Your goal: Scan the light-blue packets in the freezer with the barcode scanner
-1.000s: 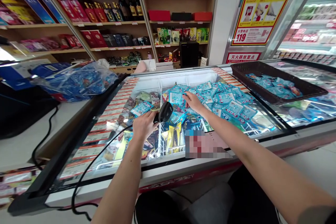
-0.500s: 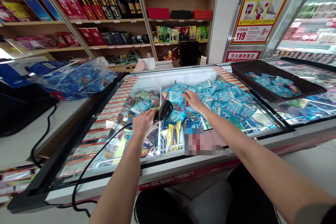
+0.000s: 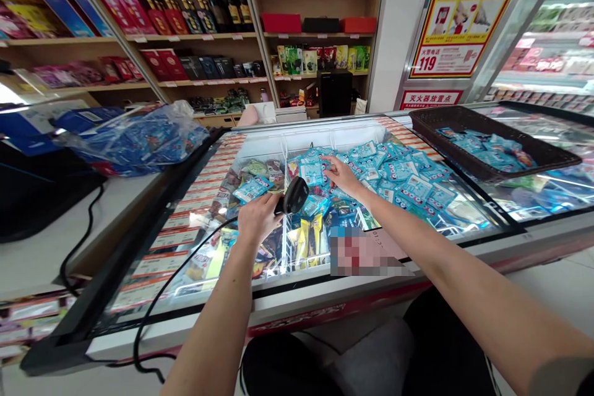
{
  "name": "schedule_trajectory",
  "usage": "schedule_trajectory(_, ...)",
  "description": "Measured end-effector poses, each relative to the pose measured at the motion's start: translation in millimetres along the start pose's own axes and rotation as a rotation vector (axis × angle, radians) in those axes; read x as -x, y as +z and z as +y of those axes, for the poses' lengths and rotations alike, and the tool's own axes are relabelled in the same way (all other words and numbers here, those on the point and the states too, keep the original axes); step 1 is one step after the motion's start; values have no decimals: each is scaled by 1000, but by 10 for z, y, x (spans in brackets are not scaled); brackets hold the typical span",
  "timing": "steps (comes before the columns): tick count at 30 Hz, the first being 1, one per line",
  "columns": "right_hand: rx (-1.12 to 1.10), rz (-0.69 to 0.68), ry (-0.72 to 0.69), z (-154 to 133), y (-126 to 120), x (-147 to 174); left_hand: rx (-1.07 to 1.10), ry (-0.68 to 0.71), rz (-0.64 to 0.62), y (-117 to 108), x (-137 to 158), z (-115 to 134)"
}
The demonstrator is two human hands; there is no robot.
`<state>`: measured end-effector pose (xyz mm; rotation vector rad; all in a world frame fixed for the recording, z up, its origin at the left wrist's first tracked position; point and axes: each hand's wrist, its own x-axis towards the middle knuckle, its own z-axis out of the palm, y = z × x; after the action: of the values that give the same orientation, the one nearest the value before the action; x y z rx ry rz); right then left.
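Observation:
My left hand (image 3: 260, 215) is closed around the handle of a black barcode scanner (image 3: 296, 195), whose head points right and whose cord trails down to the left. At the edge of a blue packet (image 3: 312, 172), my right hand (image 3: 341, 174) has its fingers bent and closed on it. That packet lies just beyond the scanner's head, showing its pale printed side. Many similar blue packets (image 3: 401, 171) are heaped on the glass top of the chest freezer (image 3: 264, 304), right of my hand. One more blue packet (image 3: 253, 189) rests apart, behind my left hand.
A dark brown basket (image 3: 552, 164) with blue packets stands at the right. Wrapped blue goods in a clear plastic bag (image 3: 139, 139) lie on the left counter. A pink phone-like item (image 3: 385, 246), partly blurred, is near the front edge. Stocked shelves (image 3: 199, 37) line the back.
The view has shifted slightly. Both hands, the scanner and the blue packet keep nearly the same places relative to each other.

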<state>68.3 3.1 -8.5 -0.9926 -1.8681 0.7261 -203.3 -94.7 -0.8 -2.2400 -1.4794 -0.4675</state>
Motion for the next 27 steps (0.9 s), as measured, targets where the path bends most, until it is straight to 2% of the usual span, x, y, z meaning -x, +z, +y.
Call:
schedule_trajectory(4, 210, 8, 52, -65, 17, -25, -17, 10, -13, -27, -2, 2)
schedule_trajectory(8, 537, 10, 53, -178, 66, -90, -31, 6, -31, -71, -9, 19)
schedule_trajectory(13, 873, -57, 113, -304, 105, -125, -43, -19, -63, -136, 7, 23)
schedule_trajectory(17, 1034, -58, -47, -341, 72, -100, -47, -44, -76, -192, 80, -44)
schedule_trajectory(20, 1034, -195, -194, -354, 37, -97, -65, -76, -66, -235, 176, -183)
schedule_trajectory(22, 986, -268, -205, -366, 28, -114, -82, -91, -48, -264, 258, -316)
schedule_trajectory(25, 949, -241, -150, -407, 63, -145, -123, -163, -4, -297, 406, -531)
schedule_trajectory(27, 950, -203, -165, -457, 137, -151, -152, -225, 18, -306, 511, -647)
